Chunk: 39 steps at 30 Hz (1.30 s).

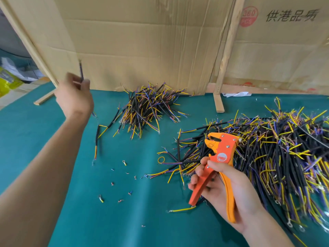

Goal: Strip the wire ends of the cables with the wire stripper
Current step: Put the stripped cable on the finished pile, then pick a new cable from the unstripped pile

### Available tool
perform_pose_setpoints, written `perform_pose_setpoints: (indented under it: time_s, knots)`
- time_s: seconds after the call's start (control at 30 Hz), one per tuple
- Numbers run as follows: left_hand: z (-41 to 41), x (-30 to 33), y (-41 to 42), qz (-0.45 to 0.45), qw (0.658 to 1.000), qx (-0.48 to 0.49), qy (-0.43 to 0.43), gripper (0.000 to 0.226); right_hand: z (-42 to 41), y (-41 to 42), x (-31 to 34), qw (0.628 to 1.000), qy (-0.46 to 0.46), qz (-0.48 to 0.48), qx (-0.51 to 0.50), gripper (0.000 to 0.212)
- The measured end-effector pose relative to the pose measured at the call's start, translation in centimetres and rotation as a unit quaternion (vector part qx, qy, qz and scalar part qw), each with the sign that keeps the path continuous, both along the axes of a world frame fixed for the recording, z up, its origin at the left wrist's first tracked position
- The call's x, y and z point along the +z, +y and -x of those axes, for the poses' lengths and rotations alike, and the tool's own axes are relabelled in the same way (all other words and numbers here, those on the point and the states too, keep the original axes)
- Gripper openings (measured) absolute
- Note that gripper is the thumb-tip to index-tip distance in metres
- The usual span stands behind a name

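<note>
Cables with black sheaths and yellow, blue and brown cores lie in two heaps on the teal cloth-covered surface: a large heap at the right, close to the working hand, and a smaller heap farther back near the upright brown cardboard sheets. Judging by the layout, the big heap is probably the supply and the small one the finished lot, though the wire ends are too fine to confirm that.

The right hand grips the orange and yellow wire stripper, fingers curled round its two handles, which stand spread apart; the head points up and away over the edge of the large heap, so the tool appears ready for the next wire and nothing sits in its mouth.

The left hand is raised well above the surface at the left, pinching a single dark cable between thumb and fingers, its free end pointing upward. It is blurred, so whether that end is stripped cannot be told. Held away from the stripper, it is likely bound for one of the heaps.

Small snipped bits of coloured insulation are scattered on the cloth between the arms, which fits stripping done over this spot. No bin or tray is visible; the cables rest loose on the surface.
</note>
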<state>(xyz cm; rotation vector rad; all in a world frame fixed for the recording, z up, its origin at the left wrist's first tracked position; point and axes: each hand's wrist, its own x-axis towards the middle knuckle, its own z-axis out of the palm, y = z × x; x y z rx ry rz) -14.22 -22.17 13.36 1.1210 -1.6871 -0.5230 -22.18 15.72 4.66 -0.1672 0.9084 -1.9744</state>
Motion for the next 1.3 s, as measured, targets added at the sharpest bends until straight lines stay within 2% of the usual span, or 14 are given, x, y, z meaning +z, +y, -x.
perform_pose_setpoints:
  time_s: [0.07,0.13,0.2,0.27,0.37,0.5,0.67,0.77,0.87,1.3]
  knots:
    - [0.4,1.5,4.0,0.047,0.996,-0.070,0.025,0.017,0.2,0.1,-0.3,1.000,0.000,-0.009,-0.001,0.043]
    - [1.2,0.7,9.3,0.048,0.984,-0.170,0.032,0.013,0.3,0.1,-0.3,1.000,0.003,-0.014,0.001,0.061]
    - [2.5,-1.9,14.8,0.016,0.968,-0.251,0.010,0.028,0.3,0.2,-0.1,1.000,0.021,-0.016,0.008,0.076]
    - [3.6,-4.9,19.6,-0.054,0.952,-0.301,0.026,0.036,0.4,0.4,0.1,0.999,0.035,-0.019,0.016,0.074]
    - [4.7,-8.0,23.6,-0.132,0.952,-0.268,0.059,0.026,0.8,0.7,0.4,1.000,0.026,-0.003,0.005,0.059]
    - [4.8,-9.7,25.1,-0.128,0.964,-0.213,0.096,0.009,1.2,0.8,0.3,1.000,0.012,0.007,-0.026,0.048]
    - [4.6,-9.9,25.5,-0.099,0.963,-0.224,0.109,0.011,1.2,0.8,0.1,0.999,0.029,-0.016,-0.010,0.042]
    - [4.4,-10.0,25.2,-0.118,0.952,-0.250,0.130,0.011,1.3,1.0,0.3,0.999,0.046,-0.003,0.006,0.049]
    - [4.4,-10.0,25.2,-0.129,0.946,-0.261,0.143,0.021,1.5,1.0,0.4,0.998,0.054,-0.016,0.003,0.053]
    - [4.1,-9.9,25.3,-0.156,0.925,-0.300,0.175,0.033,1.4,1.4,0.4,0.993,0.110,-0.013,0.028,0.047]
